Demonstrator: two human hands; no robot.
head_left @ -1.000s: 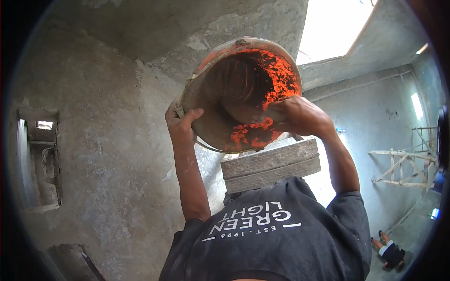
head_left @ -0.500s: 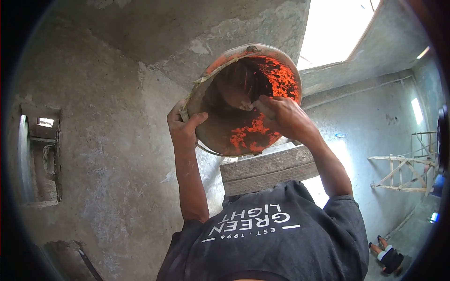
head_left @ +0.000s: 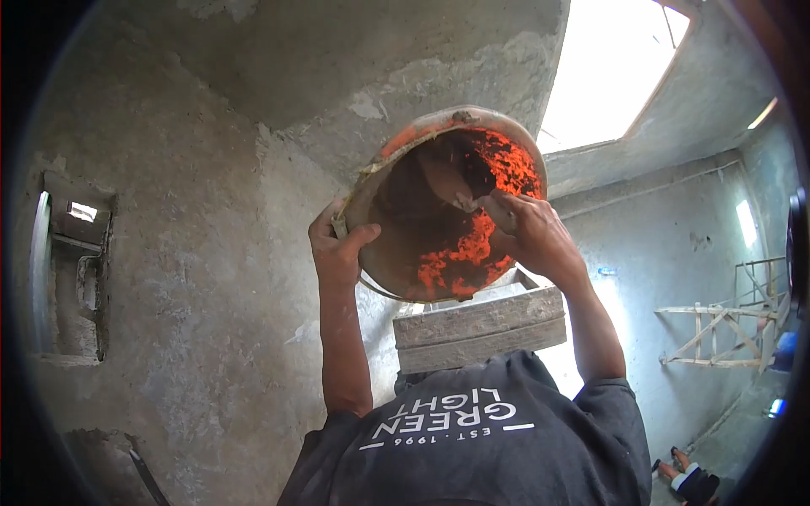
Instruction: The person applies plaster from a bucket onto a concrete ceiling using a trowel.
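A mortar-crusted bucket [head_left: 396,261] is tilted so that its mouth faces me, with bright orange showing through the grey dirt on its inner wall. My left hand [head_left: 339,244] is closed on the left side of its rim, thumb inside and fingers outside. My right hand [head_left: 540,236] is closed round the handle of what looks like a trowel [head_left: 445,181], at the right of the bucket's mouth. The tool's blade reaches into the bucket and is partly lost in the shadow there.
A wooden box-like plank structure [head_left: 481,329] stands below the bucket, close before my body. Rough plastered wall [head_left: 211,270] rises at the left, with a window recess [head_left: 80,261]. Wooden trestle scaffolding [head_left: 721,333] stands at the right. Another person [head_left: 696,482] is at lower right.
The bucket, both hands and the tool sit slightly lower in view, as does the plank structure. The right hand and tool have shifted a little to the right. Both grips are unchanged.
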